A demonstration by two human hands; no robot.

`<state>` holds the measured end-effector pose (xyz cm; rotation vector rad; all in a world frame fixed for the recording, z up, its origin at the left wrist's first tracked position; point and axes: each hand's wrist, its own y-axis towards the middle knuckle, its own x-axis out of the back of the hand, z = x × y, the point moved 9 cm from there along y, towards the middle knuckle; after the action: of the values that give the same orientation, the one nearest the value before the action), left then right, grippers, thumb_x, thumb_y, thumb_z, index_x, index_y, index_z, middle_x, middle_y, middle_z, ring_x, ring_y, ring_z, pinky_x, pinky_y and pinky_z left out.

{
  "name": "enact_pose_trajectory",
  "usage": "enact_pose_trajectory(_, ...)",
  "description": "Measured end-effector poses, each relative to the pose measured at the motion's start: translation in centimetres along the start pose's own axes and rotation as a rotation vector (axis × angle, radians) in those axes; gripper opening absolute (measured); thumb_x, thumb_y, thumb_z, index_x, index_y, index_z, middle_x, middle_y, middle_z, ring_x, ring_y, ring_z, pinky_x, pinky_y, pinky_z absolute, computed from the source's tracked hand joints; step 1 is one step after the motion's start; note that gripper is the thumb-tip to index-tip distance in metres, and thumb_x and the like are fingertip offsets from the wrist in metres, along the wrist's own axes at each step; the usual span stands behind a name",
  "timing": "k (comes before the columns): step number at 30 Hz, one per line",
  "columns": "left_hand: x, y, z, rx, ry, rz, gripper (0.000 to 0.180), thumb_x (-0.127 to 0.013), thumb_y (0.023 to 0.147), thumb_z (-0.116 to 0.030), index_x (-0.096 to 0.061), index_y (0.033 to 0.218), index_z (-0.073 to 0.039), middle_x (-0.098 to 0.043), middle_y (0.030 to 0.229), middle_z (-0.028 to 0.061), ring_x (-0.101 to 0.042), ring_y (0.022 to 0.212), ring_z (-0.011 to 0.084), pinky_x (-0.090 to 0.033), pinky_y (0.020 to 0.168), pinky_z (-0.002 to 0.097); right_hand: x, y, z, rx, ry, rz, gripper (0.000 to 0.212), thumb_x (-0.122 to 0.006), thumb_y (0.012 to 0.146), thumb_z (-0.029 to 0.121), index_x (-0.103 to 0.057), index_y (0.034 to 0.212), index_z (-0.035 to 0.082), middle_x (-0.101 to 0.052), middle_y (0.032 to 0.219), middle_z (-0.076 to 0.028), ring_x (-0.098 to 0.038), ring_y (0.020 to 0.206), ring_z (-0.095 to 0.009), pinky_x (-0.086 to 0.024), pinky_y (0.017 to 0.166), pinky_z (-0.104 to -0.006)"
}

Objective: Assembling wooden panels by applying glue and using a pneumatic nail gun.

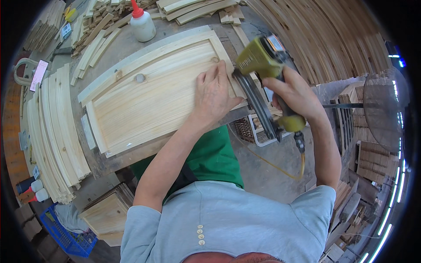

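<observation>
A pale wooden panel (149, 105) with raised strips along its edges lies in front of me on the workbench. My left hand (212, 94) rests flat on its right part, fingers stretched out and thumb spread over the right-hand edge strip (222, 55). An olive-green pneumatic nail gun (261, 57) with a long black magazine is in my right hand (296, 92), fingers wrapped round its grip. The gun's nose is close to the panel's right edge; whether it touches cannot be made out. A yellowish air hose (280, 171) hangs from the gun's fitting.
Behind the panel stands a white glue bottle (142, 28) with a red nozzle. Wood strips (57, 131) lie stacked at left, with more behind. Below the gun is a white basket (258, 131). Long boards (315, 39) fill the far right, near a fan (383, 109). A blue crate (66, 236) sits lower left.
</observation>
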<state>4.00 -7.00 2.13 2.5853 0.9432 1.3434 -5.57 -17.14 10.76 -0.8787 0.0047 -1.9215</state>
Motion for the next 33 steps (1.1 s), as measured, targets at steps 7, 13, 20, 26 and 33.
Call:
enact_pose_trajectory(7, 0.1, -0.2, -0.2, -0.039, 0.048, -0.074, 0.102, -0.084, 0.061, -0.037, -0.035, 0.135, 0.013, -0.054, 0.123, 0.0229, -0.048, 0.120, 0.0332, -0.034, 0.100, 0.0430, 0.1, -4.3, -3.0, -0.090, -0.035, 0.015, 0.026, -0.061, 0.092, 0.021, -0.052, 0.099, -0.002, -0.059, 0.066, -0.004, -0.058, 0.054, -0.011, -0.046, 0.050, -0.0267)
enact_pose_trajectory(13, 0.9, -0.6, 0.7, 0.072, -0.037, -0.058, 0.097, -0.084, 0.059, -0.039, -0.042, 0.131, 0.010, -0.053, 0.122, 0.0224, -0.049, 0.114, 0.0381, -0.038, 0.099, 0.0454, -0.2, -4.8, -4.1, -0.081, 0.073, -0.085, 0.015, -0.058, 0.095, 0.017, -0.054, 0.097, 0.002, -0.054, 0.063, -0.001, -0.052, 0.051, -0.008, -0.039, 0.044, -0.0239)
enact_pose_trajectory(20, 6.6, -1.8, 3.8, -0.050, 0.003, -0.183, 0.054, -0.076, 0.070, -0.030, -0.059, 0.110, 0.001, -0.061, 0.114, 0.0163, -0.053, 0.113, 0.0317, -0.039, 0.099, 0.0429, 0.1, -5.1, -5.1, -0.067, 0.191, -0.102, 0.021, -0.059, 0.096, 0.019, -0.051, 0.104, 0.001, -0.058, 0.076, -0.005, -0.052, 0.050, -0.010, -0.040, 0.044, -0.0235)
enact_pose_trajectory(26, 27.2, -10.7, 23.3, 0.492, 0.521, -0.559, 0.029, -0.064, 0.081, -0.012, -0.064, 0.107, -0.001, -0.061, 0.109, 0.0188, -0.056, 0.107, 0.0343, -0.045, 0.092, 0.0444, -0.1, -5.1, -6.2, -0.036, 0.172, -0.080, 0.024, -0.057, 0.097, 0.020, -0.051, 0.108, -0.001, -0.065, 0.094, -0.009, -0.052, 0.051, -0.009, -0.040, 0.044, -0.0232)
enact_pose_trajectory(33, 33.2, -14.0, 30.0, 0.791, 0.979, -0.208, 0.021, -0.058, 0.081, -0.008, -0.066, 0.099, 0.001, -0.060, 0.105, 0.0233, -0.058, 0.102, 0.0371, -0.048, 0.087, 0.0461, 0.0, -5.4, -6.6, -0.035, 0.222, -0.121, 0.024, -0.057, 0.097, 0.018, -0.048, 0.110, 0.000, -0.063, 0.098, -0.010, -0.052, 0.052, -0.010, -0.041, 0.044, -0.0232)
